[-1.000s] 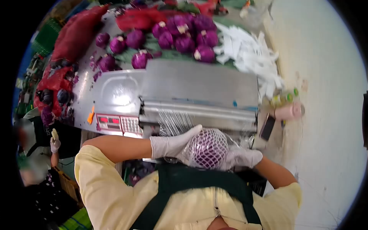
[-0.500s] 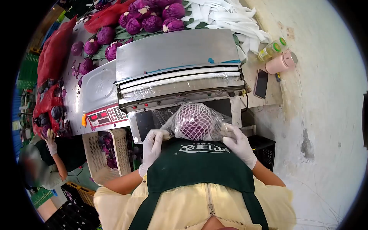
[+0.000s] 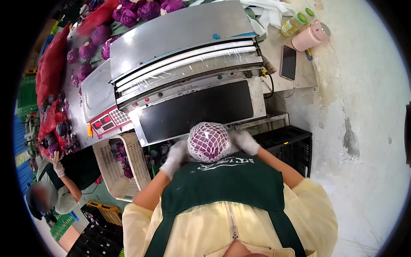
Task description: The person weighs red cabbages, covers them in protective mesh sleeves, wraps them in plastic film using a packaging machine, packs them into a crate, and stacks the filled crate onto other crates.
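A red cabbage in a white foam net, with glossy clear film over it, is held against the front of my apron, just off the wrapping machine's near edge. My left hand, in a white glove, presses on its left side, fingers partly hidden behind it. On the opposite side my gloved right hand grips it too, blurred, with fingertips out of sight. Beyond the cabbage is the film wrapping machine, with its dark flat plate and film rollers.
A scale stands left of the machine, above a cream crate. Loose red cabbages lie at the back. A phone, pink flask and black crate are on the right. A co-worker's gloved hand is far left.
The wrapped cabbage has come down off the plate toward my body. My hands have moved from the film's stretched ends to the cabbage's sides. My view has shifted and tilted slightly.
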### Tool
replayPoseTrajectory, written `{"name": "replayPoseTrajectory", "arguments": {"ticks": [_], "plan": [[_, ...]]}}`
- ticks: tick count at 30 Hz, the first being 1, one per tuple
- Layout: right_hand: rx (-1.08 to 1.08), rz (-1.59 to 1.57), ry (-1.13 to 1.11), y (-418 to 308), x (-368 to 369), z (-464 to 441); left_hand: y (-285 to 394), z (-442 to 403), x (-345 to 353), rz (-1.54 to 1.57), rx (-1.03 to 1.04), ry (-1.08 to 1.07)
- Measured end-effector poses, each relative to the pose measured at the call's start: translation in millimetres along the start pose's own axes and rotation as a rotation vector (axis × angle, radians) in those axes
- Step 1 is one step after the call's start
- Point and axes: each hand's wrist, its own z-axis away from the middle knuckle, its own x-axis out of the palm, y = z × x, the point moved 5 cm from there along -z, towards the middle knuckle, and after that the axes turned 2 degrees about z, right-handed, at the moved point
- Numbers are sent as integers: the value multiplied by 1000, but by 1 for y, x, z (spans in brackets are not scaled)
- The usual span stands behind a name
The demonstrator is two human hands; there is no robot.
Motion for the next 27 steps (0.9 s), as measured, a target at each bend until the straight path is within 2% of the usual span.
{"name": "replayPoseTrajectory", "arguments": {"ticks": [1, 2, 3, 4, 6, 7, 8, 9, 11, 13, 14, 15, 17, 19, 20, 23, 24, 25, 26, 27], "plan": [[116, -122, -141, -9, 16, -19, 5, -4, 21, -204, -21, -2], [247, -226, -271, -19, 32, -36, 5, -15, 33, -657, 381, -276], [178, -396, -126, 2, 60, -44, 1, -24, 41, -671, 412, -346], [85, -554, 4, 24, 89, -51, -2, -26, 50, -572, 344, -383], [55, -302, 40, 30, 102, -55, -2, -19, 57, -296, 177, -460], [-26, 161, 87, 3, 83, -47, 2, -9, 59, -174, 105, -508], [145, 188, 11, -16, 65, -46, 9, 4, 59, -76, 40, -557], [194, 137, 131, -70, 19, -42, 15, 18, 59, -11, -13, -609], [102, 275, 411, -128, -14, -49, 30, 42, 58, 51, -73, -711], [-398, 364, 733, -196, -46, -46, 38, 60, 58, 74, -105, -783], [-520, 368, 677, -220, -53, -47, 43, 67, 57, 77, -107, -806], [-489, -141, 397, -227, -53, -59, 47, 74, 55, 81, -105, -817], [-433, -857, -260, -259, -28, -58, 55, 85, 51, 71, -71, -813], [-219, -1308, -601, -263, -9, -45, 60, 94, 46, 58, -24, -785], [-274, -1361, -580, -255, 0, -45, 63, 100, 43, 54, -6, -771], [-228, -976, 0, -233, -22, -27, 78, 122, 48, 27, 13, -759], [-138, -916, 225, -218, -32, -14, 81, 132, 55, 4, -4, -761], [-35, -857, 453, -207, -44, 3, 81, 149, 66, -9, -109, -773], [26, -460, 735, -184, -51, 18, 79, 152, 77, -38, -152, -809], [-30, -649, 786, -155, -44, 33, 74, 153, 91, -63, -204, -850]]}}
